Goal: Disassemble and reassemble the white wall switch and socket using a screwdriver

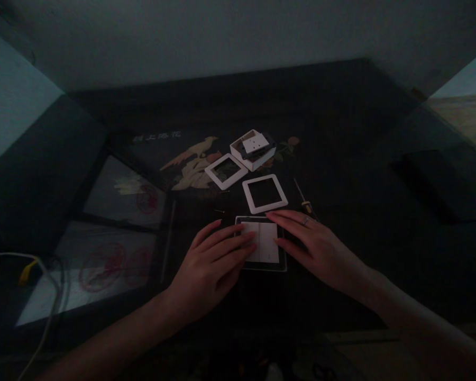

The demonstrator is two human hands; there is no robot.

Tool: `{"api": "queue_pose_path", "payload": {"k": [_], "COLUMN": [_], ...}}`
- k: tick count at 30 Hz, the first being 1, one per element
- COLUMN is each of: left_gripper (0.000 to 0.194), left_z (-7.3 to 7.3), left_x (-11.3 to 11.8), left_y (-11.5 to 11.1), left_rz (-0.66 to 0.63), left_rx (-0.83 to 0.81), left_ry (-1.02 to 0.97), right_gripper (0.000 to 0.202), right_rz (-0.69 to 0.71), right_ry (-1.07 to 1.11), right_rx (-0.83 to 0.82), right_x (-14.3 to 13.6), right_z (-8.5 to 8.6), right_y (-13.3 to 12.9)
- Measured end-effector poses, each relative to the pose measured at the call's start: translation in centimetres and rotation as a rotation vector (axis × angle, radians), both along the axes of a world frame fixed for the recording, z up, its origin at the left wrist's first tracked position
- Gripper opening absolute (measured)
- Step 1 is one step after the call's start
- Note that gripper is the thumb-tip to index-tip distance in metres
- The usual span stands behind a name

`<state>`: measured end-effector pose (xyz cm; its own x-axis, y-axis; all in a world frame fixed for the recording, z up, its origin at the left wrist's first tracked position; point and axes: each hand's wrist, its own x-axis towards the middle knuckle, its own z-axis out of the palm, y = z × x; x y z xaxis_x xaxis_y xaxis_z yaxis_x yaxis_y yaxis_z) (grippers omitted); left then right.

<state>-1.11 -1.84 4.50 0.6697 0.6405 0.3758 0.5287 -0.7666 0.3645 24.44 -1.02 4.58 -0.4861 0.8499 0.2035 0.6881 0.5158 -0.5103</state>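
Note:
A white two-panel wall switch [267,251] with a dark border sits in a white box on the dark table, in front of me. My left hand [210,262] reaches over its left side, with outstretched fingertips resting on the left panel. From the other side, my right hand [311,241] touches the top edge and the right part of the switch. Its fingers are extended and apart, and one wears a ring. Just beyond lies a white square frame [249,198], with a second white frame [214,174] farther left.
A white box [257,163] stands behind the frames, a wall socket [255,143] tilted on top. Two small screws [219,211] lie left of the near frame. A screwdriver [306,205] lies at right. A white cable [55,296] runs along the left edge.

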Motion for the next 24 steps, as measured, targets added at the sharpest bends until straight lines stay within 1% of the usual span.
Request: {"api": "queue_pose_path", "payload": {"k": [2, 4, 7, 9, 11, 14, 17, 20, 24], "left_gripper": [0.035, 0.043, 0.052, 0.047, 0.037, 0.027, 0.025, 0.025, 0.021], "left_z": [-0.1, -0.3, -0.6, -0.5, -0.3, 0.0, 0.2, 0.2, 0.0], "left_x": [0.1, 0.2, 0.4, 0.7, 1.2, 2.0, 2.4, 2.5, 2.5], "left_y": [0.6, 1.1, 1.9, 2.4, 2.9, 3.6, 4.0, 4.2, 4.5], "left_rz": [0.066, 0.132, 0.143, 0.135, 0.150, 0.201, 0.255, 0.289, 0.255], "left_rx": [-0.109, -0.250, -0.455, -0.538, -0.584, -0.664, -0.754, -0.800, -0.799], "left_ry": [-0.101, -0.144, -0.174, -0.220, -0.265, -0.296, -0.286, -0.290, -0.306], "right_gripper": [0.042, 0.043, 0.051, 0.063, 0.074, 0.081, 0.079, 0.076, 0.074], "right_rz": [-0.014, -0.020, 0.001, 0.027, 0.050, 0.063, 0.056, 0.059, 0.054], "right_ry": [0.015, 0.020, 0.003, -0.028, -0.054, -0.068, -0.067, -0.054, -0.047], "right_rx": [-0.010, -0.029, -0.079, -0.107, -0.116, -0.112, -0.117, -0.128, -0.141], "right_x": [0.3, 0.5, 0.7, 0.6, 0.5, 0.3, 0.3, 0.3, 0.3], "right_z": [-0.1, 0.0, 0.2, 0.4, 0.5, 0.5, 0.4, 0.4, 0.4], "right_y": [0.0, 0.0, -0.1, -0.2, -0.3, -0.3, -0.3, -0.4, -0.3]}}
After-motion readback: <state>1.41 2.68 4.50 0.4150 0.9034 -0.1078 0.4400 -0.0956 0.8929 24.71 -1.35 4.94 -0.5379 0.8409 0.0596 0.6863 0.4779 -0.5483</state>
